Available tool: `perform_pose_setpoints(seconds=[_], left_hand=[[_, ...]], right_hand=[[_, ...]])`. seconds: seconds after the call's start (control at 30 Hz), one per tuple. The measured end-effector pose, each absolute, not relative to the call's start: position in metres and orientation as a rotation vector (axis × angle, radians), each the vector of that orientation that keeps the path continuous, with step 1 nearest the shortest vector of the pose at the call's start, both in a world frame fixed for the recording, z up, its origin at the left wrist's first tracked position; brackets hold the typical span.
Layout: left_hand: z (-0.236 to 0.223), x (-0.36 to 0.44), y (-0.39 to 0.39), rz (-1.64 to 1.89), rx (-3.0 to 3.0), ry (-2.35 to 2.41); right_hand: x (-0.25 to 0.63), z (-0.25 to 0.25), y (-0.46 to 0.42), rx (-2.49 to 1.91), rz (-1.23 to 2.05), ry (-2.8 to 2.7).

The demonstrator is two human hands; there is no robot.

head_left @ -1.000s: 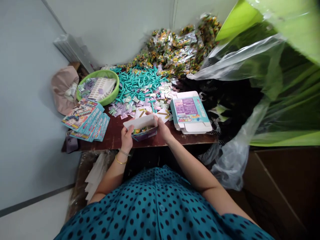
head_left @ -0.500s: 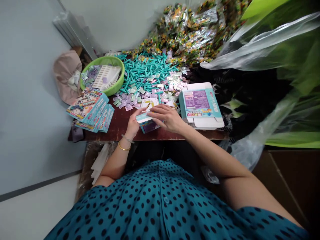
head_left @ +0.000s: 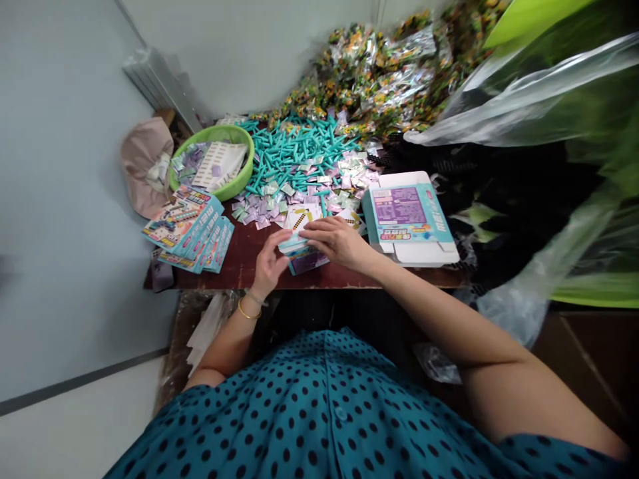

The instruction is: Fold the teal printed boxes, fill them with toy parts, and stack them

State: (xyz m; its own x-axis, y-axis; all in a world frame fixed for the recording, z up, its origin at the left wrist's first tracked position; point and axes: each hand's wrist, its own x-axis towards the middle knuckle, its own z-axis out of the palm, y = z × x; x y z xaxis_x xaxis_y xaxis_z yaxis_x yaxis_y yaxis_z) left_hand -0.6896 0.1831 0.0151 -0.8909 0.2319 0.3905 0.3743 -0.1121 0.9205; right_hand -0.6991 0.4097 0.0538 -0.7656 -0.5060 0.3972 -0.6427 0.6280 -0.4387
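Where the two hands meet at the worktop's (head_left: 249, 256) front edge, one small blue-and-purple box (head_left: 309, 262), lying between them; left hand (head_left: 272, 263) at its left end, thumb and fingers parted about the corner, whether gripping cannot be told; right hand (head_left: 342, 243), fingers outstretched over the top, not wrapped round it, hiding much of that face; directly behind, printed cards (head_left: 301, 217), partly covered by the right fingers; beyond, loose sachets (head_left: 259, 207) and a heap of teal sticks (head_left: 294, 153); to the right, near the right wrist, one larger flapped carton (head_left: 407, 211); to the left, well apart, fanned printed packs (head_left: 187, 223), beside a green basin (head_left: 245, 185); at rear, clear bags (head_left: 364, 83) of multicoloured pieces.
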Motion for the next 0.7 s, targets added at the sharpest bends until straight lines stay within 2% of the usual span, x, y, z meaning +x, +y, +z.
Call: perform_pose_setpoints(seconds=[0.1, 0.2, 0.3, 0.47, 0.7], left_hand=[[0.01, -0.683, 0.173, -1.654, -0.888, -2.223], [0.007, -0.682, 0.165, -1.429, -1.0, -2.315], [0.006, -0.68, 0.165, -1.395, -0.975, -2.365], [-0.001, -0.676, 0.178, -1.591, -0.654, -2.224], [0.008, -0.676, 0.183, -1.63, -0.691, -2.335]], right_hand=[[-0.699, 0.041, 0.421, 1.104, 0.85, -2.548], [-0.698, 0.03, 0.428, 1.127, 0.824, -2.524], [-0.698, 0.03, 0.428, 1.108, 0.829, -2.527], [-0.69, 0.04, 0.418, 1.038, 0.765, -2.505], [-0.68, 0.038, 0.407, 1.057, 0.827, -2.468]])
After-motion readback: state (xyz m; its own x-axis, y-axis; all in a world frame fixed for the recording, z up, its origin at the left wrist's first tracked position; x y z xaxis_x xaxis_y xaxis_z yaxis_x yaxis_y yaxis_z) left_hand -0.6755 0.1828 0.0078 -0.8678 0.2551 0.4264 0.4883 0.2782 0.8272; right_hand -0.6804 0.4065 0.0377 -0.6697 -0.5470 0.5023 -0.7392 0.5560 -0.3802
